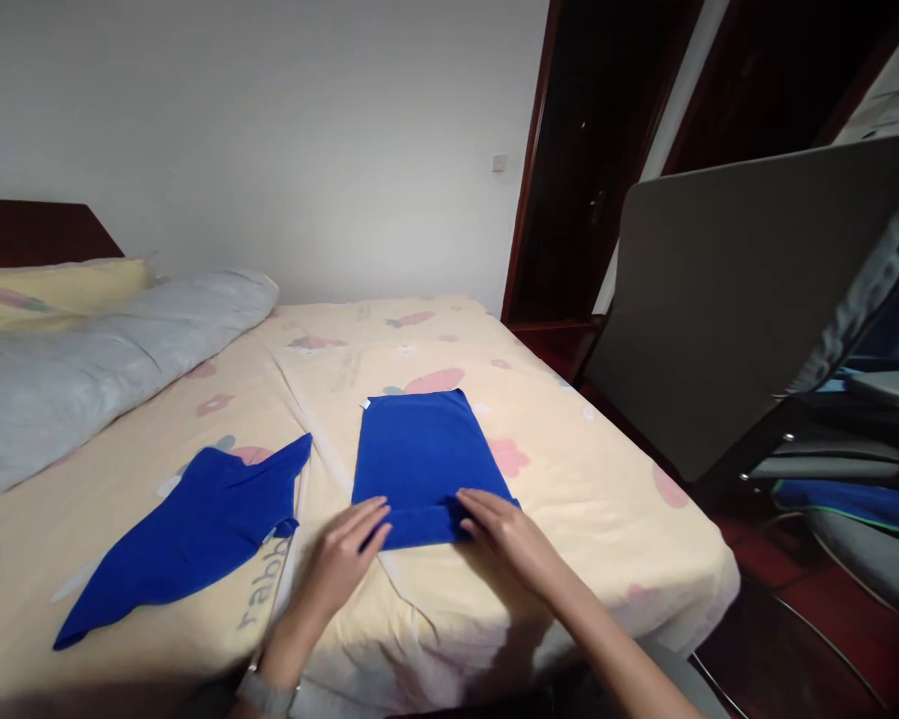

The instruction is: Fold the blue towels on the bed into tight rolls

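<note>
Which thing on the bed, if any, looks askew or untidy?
The loose blue cloth, beside the left hand, looks untidy: it lies slanted and rumpled, with uneven edges. By contrast, the neat blue cloth under both hands lies mostly flat, its near edge apparently folded over. I see nothing spilled or damaged.

The left hand (351,547) and the right hand (494,524) touch the two ends of a folded strip on the near edge of a flat blue cloth (424,449). A second blue cloth (187,529) lies crumpled to the left on the bed sheet (599,509). Behind it are a long grey bundle (120,350) and a yellow pillow (97,280).
</note>
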`<state>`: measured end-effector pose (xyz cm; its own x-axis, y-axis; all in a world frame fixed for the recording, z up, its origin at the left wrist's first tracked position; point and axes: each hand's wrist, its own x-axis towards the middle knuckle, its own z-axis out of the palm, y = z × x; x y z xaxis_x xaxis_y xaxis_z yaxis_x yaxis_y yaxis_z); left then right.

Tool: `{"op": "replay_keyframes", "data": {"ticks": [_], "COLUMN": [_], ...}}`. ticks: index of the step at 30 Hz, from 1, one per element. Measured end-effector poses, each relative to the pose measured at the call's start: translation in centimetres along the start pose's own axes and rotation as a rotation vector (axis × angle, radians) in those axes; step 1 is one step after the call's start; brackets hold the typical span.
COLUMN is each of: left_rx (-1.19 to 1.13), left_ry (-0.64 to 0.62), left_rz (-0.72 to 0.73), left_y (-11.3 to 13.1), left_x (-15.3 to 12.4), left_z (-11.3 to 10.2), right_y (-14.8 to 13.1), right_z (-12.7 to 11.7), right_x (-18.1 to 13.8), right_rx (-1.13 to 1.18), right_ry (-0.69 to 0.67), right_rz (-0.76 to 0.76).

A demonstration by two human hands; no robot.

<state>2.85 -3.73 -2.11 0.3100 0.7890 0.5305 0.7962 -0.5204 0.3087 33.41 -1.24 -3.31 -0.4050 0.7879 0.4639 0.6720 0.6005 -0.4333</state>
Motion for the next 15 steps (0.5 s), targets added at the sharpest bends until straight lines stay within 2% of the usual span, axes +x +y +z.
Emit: {"op": "replay_keyframes", "data": {"ticks": [2, 4, 8, 15], "left_rx": [0.063, 0.123, 0.173, 0.138], "left_ry": [-0.129, -0.197, -0.213, -0.280], "left_rz": [0.222, 0.332, 0.355, 0.347], "left_y": [1.0, 1.4, 0.4, -1.0], "left_x": [0.4, 0.6, 0.3, -0.8], "left_z": [1.6, 3.0, 4.0, 2.3], "right_y": [-1.1, -1.6, -1.2, 1.5], "right_z": [1.6, 2.9, 3.9, 1.7], "right_x": [0.6, 0.9, 1.0, -0.6], "right_rx": [-0.034, -0.101, -0.184, -0.185], "right_ry": [-0.090, -0.133, -0.142, -0.128], "right_rz": [-0.155, -0.262, -0.309, -0.315]}}
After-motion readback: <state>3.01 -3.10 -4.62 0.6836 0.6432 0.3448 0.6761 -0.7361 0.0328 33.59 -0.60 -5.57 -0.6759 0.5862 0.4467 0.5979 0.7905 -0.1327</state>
